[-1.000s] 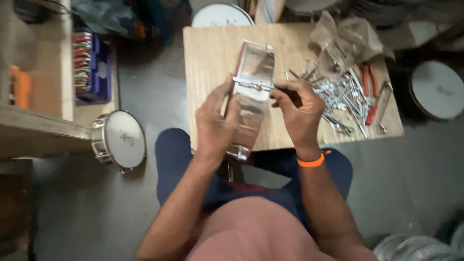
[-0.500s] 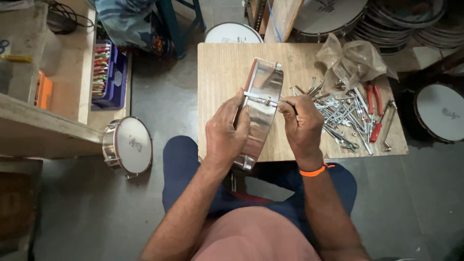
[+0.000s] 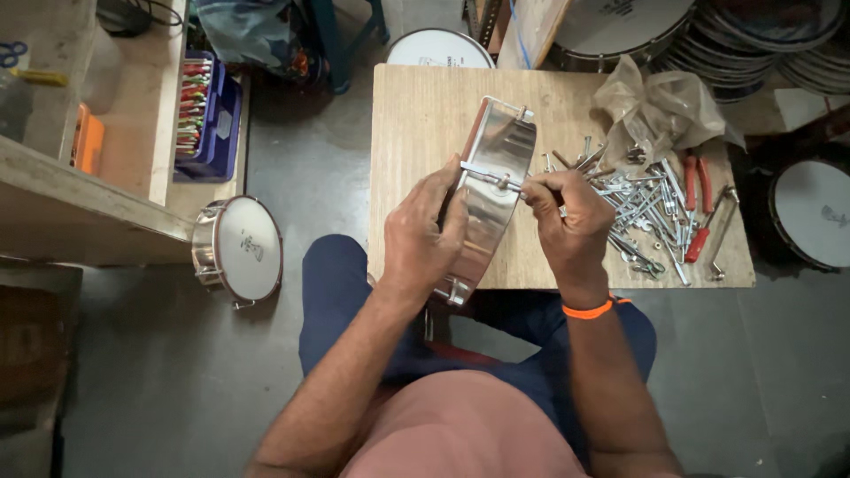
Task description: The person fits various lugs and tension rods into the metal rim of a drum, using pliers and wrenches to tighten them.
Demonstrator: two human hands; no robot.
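I sat at the little wooden table [image 3: 416, 115] and held the shiny metal drum shell [image 3: 496, 190] up on its edge. It stood tilted, and its long way ran from the far side of the table down toward my lap. The low end hung just past the near edge of the table.

My left hand [image 3: 423, 237] was wrapped around the left side of the shell, near its middle. My fingers were closed tight on it, with the fingertips curled over the rim.

My right hand [image 3: 567, 226] was on the other side of the shell, just beside it. My thumb and fingers were pinched together on a thin metal rod [image 3: 492, 177]. The rod lay flat across the shell, crossing its long way, and its far end reached over to my left fingertips. So the rod sat right between my two hands, and my right hand was the one that had it.

Just to the right of my right hand was a heap of bolts and hooks [image 3: 630, 212] on the table. Red-handled pliers [image 3: 697, 208] lay at the far side of the heap, and a crumpled plastic bag [image 3: 660, 106] sat behind it.

A small finished drum [image 3: 241, 250] lay on the floor to my left
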